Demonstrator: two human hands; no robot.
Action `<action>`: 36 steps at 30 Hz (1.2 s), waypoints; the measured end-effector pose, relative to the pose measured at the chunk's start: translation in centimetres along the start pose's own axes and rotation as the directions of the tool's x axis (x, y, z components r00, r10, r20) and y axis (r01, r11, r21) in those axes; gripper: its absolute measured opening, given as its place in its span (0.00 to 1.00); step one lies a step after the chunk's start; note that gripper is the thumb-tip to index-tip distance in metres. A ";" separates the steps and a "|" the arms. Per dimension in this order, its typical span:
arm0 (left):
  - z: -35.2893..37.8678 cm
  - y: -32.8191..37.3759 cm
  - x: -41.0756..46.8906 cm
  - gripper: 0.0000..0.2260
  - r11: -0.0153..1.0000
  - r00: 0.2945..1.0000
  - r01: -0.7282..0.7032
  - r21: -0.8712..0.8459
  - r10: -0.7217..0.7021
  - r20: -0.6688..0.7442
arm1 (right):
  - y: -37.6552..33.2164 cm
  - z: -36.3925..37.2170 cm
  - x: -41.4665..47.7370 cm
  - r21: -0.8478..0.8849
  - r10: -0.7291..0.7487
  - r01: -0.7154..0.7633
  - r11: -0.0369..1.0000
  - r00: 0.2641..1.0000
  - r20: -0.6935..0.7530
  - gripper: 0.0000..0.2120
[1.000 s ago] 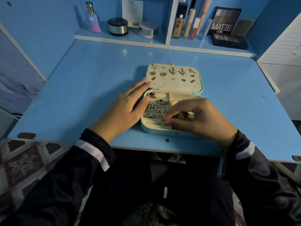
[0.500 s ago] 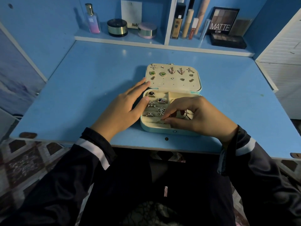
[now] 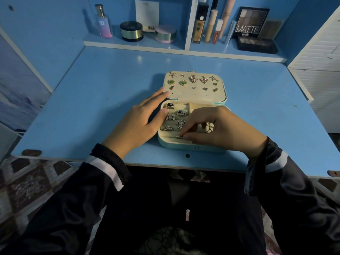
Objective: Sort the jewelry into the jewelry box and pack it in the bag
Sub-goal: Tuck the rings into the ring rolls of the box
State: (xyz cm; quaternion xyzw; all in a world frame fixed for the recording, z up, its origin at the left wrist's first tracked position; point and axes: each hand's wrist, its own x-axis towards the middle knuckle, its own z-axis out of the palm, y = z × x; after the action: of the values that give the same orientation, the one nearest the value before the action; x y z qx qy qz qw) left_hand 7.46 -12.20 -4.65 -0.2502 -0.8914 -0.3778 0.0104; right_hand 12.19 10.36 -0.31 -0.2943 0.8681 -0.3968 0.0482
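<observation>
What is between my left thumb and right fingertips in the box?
Two rings slotted in the jewelry box: a bow-shaped ring and a spidery ring, in the head view.

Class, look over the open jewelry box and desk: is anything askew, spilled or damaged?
Nothing spilled or askew: rings sit slotted in the jewelry box, earrings pinned in its lid. Only the desk has brown, worn-looking patches at its front edge.

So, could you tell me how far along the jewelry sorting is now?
Done: earrings sit pinned on the lid, and several rings sit in the ring rolls. In hand: the right hand pinches a small ring at the front row while the left hand rests on the left edge of the jewelry box. Left: closing the box and bagging it; no bag is visible.
</observation>
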 end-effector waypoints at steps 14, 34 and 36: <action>-0.1 0.1 0.0 0.21 1.000 1.000 0.003 -0.003 -0.003 -0.003 | -0.3 -0.3 0.7 -0.053 0.058 -0.057 0.997 0.998 0.027 0.07; -0.3 0.8 1.5 0.20 0.990 0.990 0.133 -0.043 -0.130 0.059 | 3.3 -2.6 -1.2 0.325 0.335 -0.186 0.927 0.801 -0.497 0.07; -0.4 0.6 2.4 0.20 0.985 0.984 0.162 -0.058 -0.157 0.081 | 4.8 -3.0 -0.9 0.322 0.362 -0.202 0.925 0.724 -0.587 0.08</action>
State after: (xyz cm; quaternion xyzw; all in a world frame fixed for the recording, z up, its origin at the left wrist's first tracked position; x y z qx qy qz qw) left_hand 5.52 -11.09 -3.43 -0.1927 -0.8956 -0.3961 -0.0619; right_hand 9.73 15.31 -1.84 0.0021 0.8139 -0.5603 -0.1538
